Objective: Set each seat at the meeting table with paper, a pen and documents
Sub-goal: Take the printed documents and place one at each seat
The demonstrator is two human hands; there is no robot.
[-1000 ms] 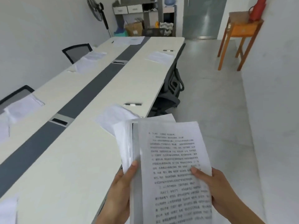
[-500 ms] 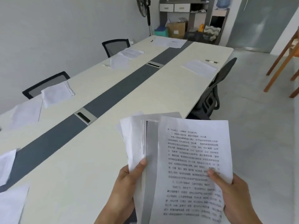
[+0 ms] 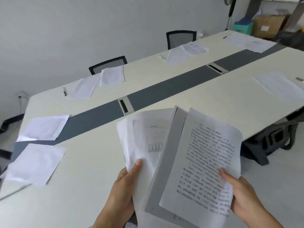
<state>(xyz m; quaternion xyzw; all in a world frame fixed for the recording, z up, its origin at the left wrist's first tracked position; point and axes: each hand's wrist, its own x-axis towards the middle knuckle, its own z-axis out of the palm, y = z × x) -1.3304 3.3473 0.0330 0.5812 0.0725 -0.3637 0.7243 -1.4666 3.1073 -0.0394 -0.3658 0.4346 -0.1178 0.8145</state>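
Your left hand (image 3: 126, 183) grasps the left side of a fanned bundle of documents (image 3: 144, 145), thumb pressed on its white top page. Your right hand (image 3: 243, 195) pinches the right edge of the printed sheet (image 3: 209, 162) lying uppermost, thumb on the text. The bundle is held up between both hands above the near edge of the meeting table (image 3: 92, 170); left of your left hand a set of paper (image 3: 34, 163) lies flat, and beyond your right hand another sheet (image 3: 278, 86) lies beside a pen (image 3: 300, 79).

open tabletop (image 3: 98, 170) ahead, papers (image 3: 34, 163) left — chair (image 3: 271, 140) rt
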